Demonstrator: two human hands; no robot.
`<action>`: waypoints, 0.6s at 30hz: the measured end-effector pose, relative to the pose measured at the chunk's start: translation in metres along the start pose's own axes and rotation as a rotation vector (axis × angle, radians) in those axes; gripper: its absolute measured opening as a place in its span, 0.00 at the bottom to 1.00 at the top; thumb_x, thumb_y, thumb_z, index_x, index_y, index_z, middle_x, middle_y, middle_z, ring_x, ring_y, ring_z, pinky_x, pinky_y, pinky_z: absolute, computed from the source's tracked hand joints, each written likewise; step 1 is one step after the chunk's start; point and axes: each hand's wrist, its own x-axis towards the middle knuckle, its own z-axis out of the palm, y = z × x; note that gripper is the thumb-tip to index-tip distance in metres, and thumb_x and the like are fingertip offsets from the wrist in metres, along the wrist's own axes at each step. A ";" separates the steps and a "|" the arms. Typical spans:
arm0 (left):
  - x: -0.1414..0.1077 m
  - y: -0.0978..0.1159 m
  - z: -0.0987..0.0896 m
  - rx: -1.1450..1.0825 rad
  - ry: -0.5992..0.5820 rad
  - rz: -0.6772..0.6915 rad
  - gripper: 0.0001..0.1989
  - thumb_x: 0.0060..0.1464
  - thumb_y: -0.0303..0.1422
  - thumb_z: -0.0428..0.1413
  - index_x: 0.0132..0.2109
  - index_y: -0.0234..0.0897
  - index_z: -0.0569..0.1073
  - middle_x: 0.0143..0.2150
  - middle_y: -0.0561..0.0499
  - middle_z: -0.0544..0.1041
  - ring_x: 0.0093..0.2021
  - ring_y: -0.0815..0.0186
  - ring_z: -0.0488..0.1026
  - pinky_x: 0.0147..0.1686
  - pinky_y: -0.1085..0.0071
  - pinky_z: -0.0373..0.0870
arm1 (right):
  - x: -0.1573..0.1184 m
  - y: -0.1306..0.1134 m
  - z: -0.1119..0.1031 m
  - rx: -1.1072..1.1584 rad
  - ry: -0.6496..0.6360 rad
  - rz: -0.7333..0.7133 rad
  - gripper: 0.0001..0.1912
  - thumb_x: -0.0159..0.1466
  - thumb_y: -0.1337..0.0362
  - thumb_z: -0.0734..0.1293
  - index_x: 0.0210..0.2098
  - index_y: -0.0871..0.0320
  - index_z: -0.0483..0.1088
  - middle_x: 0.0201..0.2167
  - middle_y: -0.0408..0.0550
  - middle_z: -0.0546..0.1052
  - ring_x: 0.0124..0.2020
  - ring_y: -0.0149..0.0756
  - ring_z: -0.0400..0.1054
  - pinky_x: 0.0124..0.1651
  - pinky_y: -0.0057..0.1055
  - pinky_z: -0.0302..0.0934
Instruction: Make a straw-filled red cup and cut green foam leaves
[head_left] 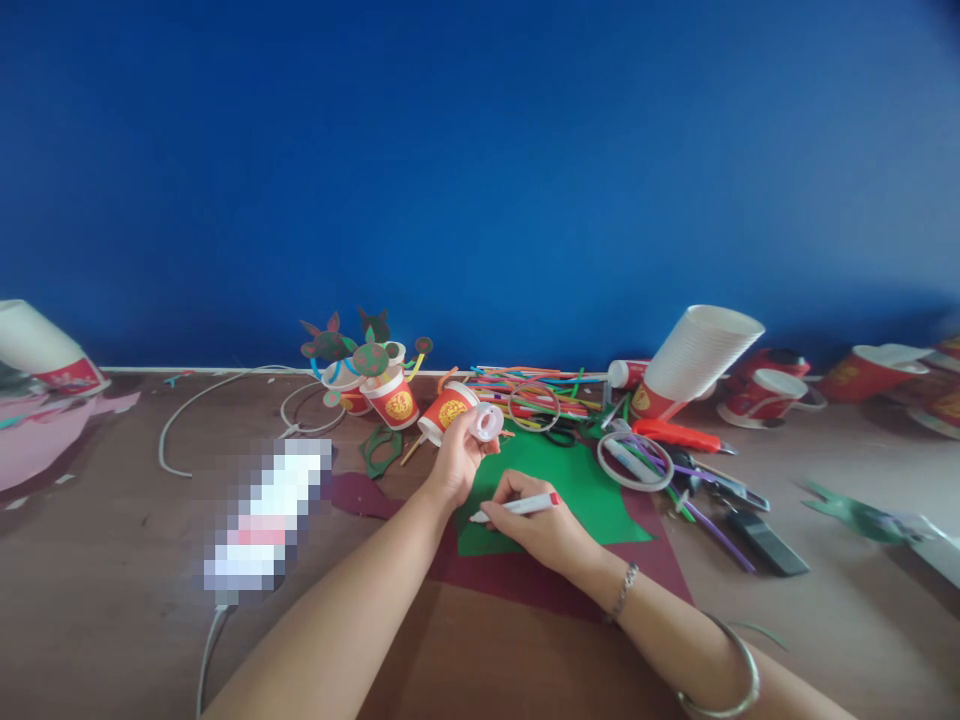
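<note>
My left hand is closed on a small roll of tape, whitish with a hole in its middle, raised above the far left part of the green paper. My right hand grips a white marker with a red end, its tip pointing left, low over the green sheet. Whether the tip touches the paper cannot be told. Under the green sheet lies a dark red paper. Just behind my left hand, a red and white paper cup is tipped over.
Decorated paper cups and colourful pipe cleaners lie along the blue wall. To the right are a tilted cup stack, an orange cutter, a white ring and a dark tool. A blurred phone rests left, its cable attached.
</note>
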 end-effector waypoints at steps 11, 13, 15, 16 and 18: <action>0.002 -0.001 -0.002 0.003 -0.006 -0.002 0.12 0.44 0.38 0.56 0.31 0.32 0.71 0.25 0.51 0.71 0.22 0.71 0.66 0.22 0.73 0.61 | -0.001 -0.004 -0.001 0.021 -0.021 0.012 0.10 0.56 0.62 0.65 0.21 0.59 0.64 0.18 0.40 0.70 0.18 0.25 0.56 0.20 0.22 0.47; 0.002 -0.001 -0.002 0.005 -0.003 0.002 0.12 0.44 0.39 0.56 0.31 0.32 0.71 0.25 0.51 0.71 0.22 0.70 0.66 0.23 0.73 0.61 | 0.000 -0.003 -0.001 0.017 -0.012 0.011 0.10 0.56 0.62 0.65 0.21 0.58 0.64 0.18 0.41 0.71 0.19 0.26 0.57 0.20 0.22 0.48; 0.002 -0.002 -0.002 0.010 -0.004 0.007 0.13 0.43 0.39 0.56 0.31 0.32 0.71 0.25 0.51 0.71 0.21 0.70 0.66 0.23 0.73 0.61 | 0.000 -0.001 0.000 0.025 0.003 0.008 0.10 0.56 0.63 0.64 0.21 0.58 0.63 0.19 0.42 0.73 0.18 0.26 0.57 0.20 0.23 0.49; 0.002 -0.002 -0.002 0.012 -0.005 0.010 0.13 0.43 0.39 0.56 0.31 0.32 0.70 0.25 0.51 0.71 0.21 0.70 0.66 0.23 0.73 0.61 | 0.000 0.000 0.000 0.030 0.012 0.009 0.10 0.56 0.63 0.64 0.21 0.58 0.62 0.19 0.42 0.73 0.18 0.26 0.57 0.21 0.23 0.49; 0.001 -0.002 -0.002 0.013 -0.008 0.018 0.12 0.43 0.39 0.56 0.30 0.32 0.70 0.25 0.51 0.71 0.21 0.70 0.66 0.23 0.72 0.61 | 0.000 0.002 0.001 0.037 0.022 0.014 0.10 0.56 0.63 0.64 0.21 0.57 0.62 0.19 0.42 0.74 0.18 0.26 0.57 0.20 0.23 0.49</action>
